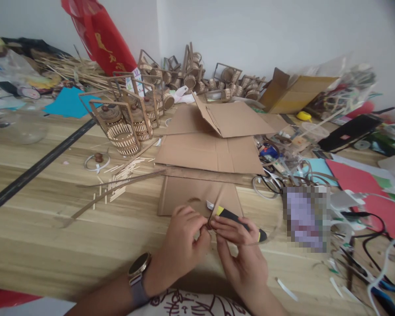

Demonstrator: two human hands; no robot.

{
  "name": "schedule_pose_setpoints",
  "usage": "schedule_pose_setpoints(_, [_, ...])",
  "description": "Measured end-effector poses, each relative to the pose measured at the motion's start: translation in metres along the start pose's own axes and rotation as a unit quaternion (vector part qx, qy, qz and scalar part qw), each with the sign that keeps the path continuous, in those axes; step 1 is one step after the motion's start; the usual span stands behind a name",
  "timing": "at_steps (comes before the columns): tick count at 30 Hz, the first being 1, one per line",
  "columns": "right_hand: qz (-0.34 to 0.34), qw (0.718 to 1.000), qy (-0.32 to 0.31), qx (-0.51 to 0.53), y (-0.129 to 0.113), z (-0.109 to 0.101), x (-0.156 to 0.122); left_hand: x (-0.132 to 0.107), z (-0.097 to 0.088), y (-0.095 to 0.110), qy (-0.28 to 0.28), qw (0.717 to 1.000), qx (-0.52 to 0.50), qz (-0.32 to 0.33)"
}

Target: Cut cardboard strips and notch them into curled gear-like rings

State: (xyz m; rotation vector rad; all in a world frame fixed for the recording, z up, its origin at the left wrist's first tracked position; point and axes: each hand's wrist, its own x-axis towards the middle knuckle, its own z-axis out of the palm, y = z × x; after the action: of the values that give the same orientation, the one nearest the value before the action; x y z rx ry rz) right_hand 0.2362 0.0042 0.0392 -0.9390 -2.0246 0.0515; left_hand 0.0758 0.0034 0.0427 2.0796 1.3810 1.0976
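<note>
- Nearest me, my left hand (184, 239), a dark-strapped round wristwatch (138, 267) on its wrist, has its fingers curled in with the tips pinched on a thin brown bamboo strip (215, 207).
- My right hand (238, 245) meets it just beside, thumb and forefinger closed on the same strip — which rises slanting from between the fingertips, over the lowest cardboard sheet.
- A black-and-yellow utility knife (237, 218) lies right behind my right fingers, blade end pointing left; I cannot tell whether the hand touches it.
- Beyond the hands, flat brown cardboard sheets (210, 151) overlap on the pale wooden tabletop (52, 228).
- Left of the cardboard, long thin bamboo slats (118, 186) lie among short cut bits.
- Further back on the left stand small round woven bamboo lanterns in wooden frames (125, 120).
- On the right, red and blue paper sheets (358, 180) sit amid tangled wires.
- Farthest off — a red plastic bag (102, 37) against the white wall.
</note>
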Motion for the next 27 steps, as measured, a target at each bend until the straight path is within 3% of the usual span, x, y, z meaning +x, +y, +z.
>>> schedule_pose_setpoints(6, [0.045,0.998,0.028,0.037,0.0005,0.0023,-0.0012,0.002,-0.0034,0.0036,-0.014,0.999,-0.029,-0.006])
schedule_pose_setpoints(19, [-0.025,0.999,0.012,-0.042,-0.0009,0.001,0.0046,0.0012,-0.0013,0.0017,-0.015,1.0,-0.005,-0.011])
schedule_pose_setpoints(27, [-0.021,0.999,-0.002,-0.025,-0.0012,-0.0011,0.0021,0.0002,-0.0009,0.0021,-0.001,1.0,0.007,-0.003])
